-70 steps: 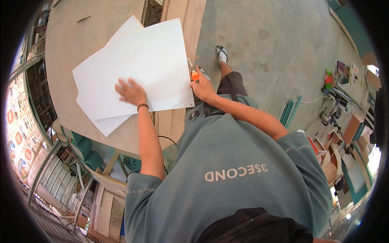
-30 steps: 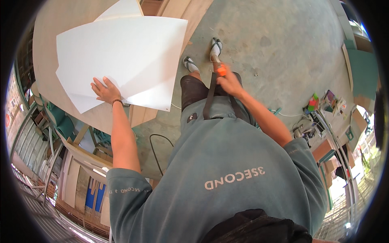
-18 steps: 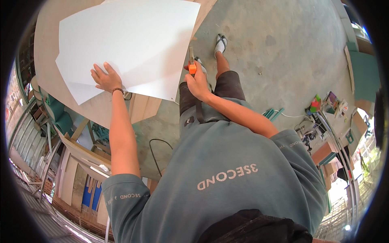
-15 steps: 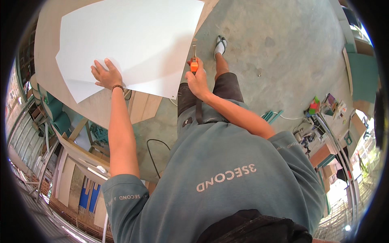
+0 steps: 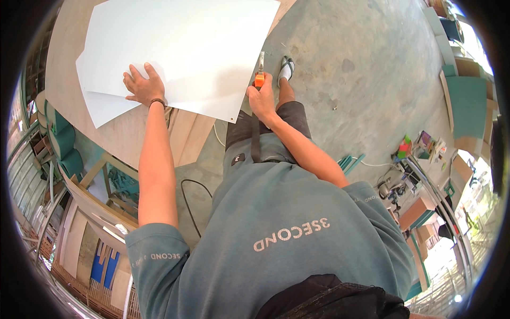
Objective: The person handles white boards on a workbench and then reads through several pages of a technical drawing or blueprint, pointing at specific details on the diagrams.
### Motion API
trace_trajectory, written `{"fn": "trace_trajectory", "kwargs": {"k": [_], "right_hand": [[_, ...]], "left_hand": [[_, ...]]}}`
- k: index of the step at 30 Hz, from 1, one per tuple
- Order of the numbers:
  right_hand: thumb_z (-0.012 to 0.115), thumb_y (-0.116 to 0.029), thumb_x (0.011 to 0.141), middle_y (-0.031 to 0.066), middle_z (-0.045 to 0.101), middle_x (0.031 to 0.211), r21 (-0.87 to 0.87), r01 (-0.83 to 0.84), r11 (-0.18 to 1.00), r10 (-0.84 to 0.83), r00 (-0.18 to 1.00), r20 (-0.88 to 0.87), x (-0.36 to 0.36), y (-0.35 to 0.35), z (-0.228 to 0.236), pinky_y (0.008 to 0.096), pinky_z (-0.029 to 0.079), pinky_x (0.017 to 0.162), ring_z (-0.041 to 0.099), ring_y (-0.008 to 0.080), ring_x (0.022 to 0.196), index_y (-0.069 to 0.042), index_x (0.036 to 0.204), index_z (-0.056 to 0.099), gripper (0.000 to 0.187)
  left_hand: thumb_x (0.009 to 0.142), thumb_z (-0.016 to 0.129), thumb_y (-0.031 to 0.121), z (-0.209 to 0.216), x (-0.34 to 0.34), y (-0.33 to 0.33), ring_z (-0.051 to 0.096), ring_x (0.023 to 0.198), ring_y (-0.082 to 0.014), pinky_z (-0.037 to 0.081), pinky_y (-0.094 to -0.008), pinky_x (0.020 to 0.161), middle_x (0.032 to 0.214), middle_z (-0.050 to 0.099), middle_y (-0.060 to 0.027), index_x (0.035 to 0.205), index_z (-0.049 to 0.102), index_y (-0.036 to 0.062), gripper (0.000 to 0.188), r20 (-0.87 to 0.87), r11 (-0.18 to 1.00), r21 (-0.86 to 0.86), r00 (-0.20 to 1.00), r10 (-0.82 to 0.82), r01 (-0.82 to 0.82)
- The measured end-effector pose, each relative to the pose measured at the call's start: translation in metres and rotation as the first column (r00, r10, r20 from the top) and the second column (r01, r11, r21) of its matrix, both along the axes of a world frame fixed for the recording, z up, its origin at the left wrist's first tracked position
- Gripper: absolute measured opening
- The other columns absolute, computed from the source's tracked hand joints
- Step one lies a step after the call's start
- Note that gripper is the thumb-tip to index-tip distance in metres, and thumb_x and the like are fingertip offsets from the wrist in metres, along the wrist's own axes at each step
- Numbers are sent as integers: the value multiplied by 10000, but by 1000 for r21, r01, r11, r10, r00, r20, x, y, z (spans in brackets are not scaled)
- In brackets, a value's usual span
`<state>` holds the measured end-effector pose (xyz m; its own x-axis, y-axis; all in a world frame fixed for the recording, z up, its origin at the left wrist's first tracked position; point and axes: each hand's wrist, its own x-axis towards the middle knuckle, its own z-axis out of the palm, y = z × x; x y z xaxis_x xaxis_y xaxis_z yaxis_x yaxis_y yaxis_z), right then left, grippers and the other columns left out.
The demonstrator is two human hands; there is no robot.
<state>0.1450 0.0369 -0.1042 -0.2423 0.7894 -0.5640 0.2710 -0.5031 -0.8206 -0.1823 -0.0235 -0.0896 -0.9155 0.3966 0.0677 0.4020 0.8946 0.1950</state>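
Floor (image 5: 340,64) of grey concrete spreads to the right of the white sheet (image 5: 186,48). Beneath the white sheet, and showing past its left and lower edges, is a pale wooden surface (image 5: 69,58). A second sheet (image 5: 109,109), also white, pokes out from under the white sheet at its lower left. Of the hands, the left hand (image 5: 144,86) lies palm down on the white sheet near its lower edge, fingers spread wide, gripping nothing. The right hand (image 5: 261,102) is closed around an orange tool (image 5: 259,80) just beside the white sheet's right edge, its metal end pointing away from the person; whether that end touches the edge, I cannot tell. A dark bracelet (image 5: 157,101) circles the left wrist, over the white sheet's lower edge.
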Motion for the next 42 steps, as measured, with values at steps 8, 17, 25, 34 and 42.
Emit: {"fn": "trace_trajectory", "kwargs": {"k": [8, 17, 25, 34, 42], "right_hand": [[625, -82, 843, 224, 649, 981, 100, -145, 984, 145, 989, 12, 5, 25, 5, 443, 525, 827, 659, 315, 903, 101, 1218, 460, 449], [594, -110, 850, 154, 700, 1009, -62, -512, 857, 476, 738, 479, 242, 147, 15, 432, 545, 839, 698, 320, 934, -74, 1311, 568, 463], [616, -29, 795, 66, 660, 1131, -287, -161, 944, 132, 984, -119, 135, -44, -29, 339, 521, 928, 626, 180, 1035, -28, 1238, 644, 445], [577, -36, 871, 168, 643, 1230, -209, -86, 974, 39, 975, -220, 22, -118, 16, 315, 538, 911, 628, 239, 1144, 47, 1608, 311, 788], [587, -44, 883, 134, 582, 1299, -139, -11, 990, -6, 992, -125, 10, -129, 22, 307, 529, 806, 595, 162, 934, -6, 1503, 423, 642]], "left_hand": [[1038, 403, 643, -7, -8, -1, 149, 1641, -302, 42, -727, 1261, 1735, 251, -179, 1646, 376, 145, 787, -36, 1000, -3, 999, -1, 1], [1017, 396, 672, -5, -1, 6, 189, 1630, -298, 98, -769, 1238, 1737, 255, -153, 1625, 413, 208, 765, -50, 995, -14, 994, 93, -94], [1027, 353, 706, -1, -2, 9, 154, 1637, -300, 69, -757, 1245, 1750, 223, -143, 1658, 350, 227, 793, -14, 997, 2, 997, 81, -81], [1024, 352, 693, -7, -7, 2, 148, 1639, -293, 79, -727, 1265, 1749, 230, -140, 1655, 355, 219, 789, -13, 997, 29, 998, 66, -66], [1023, 368, 684, -10, -8, 2, 169, 1632, -298, 109, -733, 1261, 1741, 249, -131, 1645, 368, 221, 776, -28, 998, 22, 997, 66, -66]]}}
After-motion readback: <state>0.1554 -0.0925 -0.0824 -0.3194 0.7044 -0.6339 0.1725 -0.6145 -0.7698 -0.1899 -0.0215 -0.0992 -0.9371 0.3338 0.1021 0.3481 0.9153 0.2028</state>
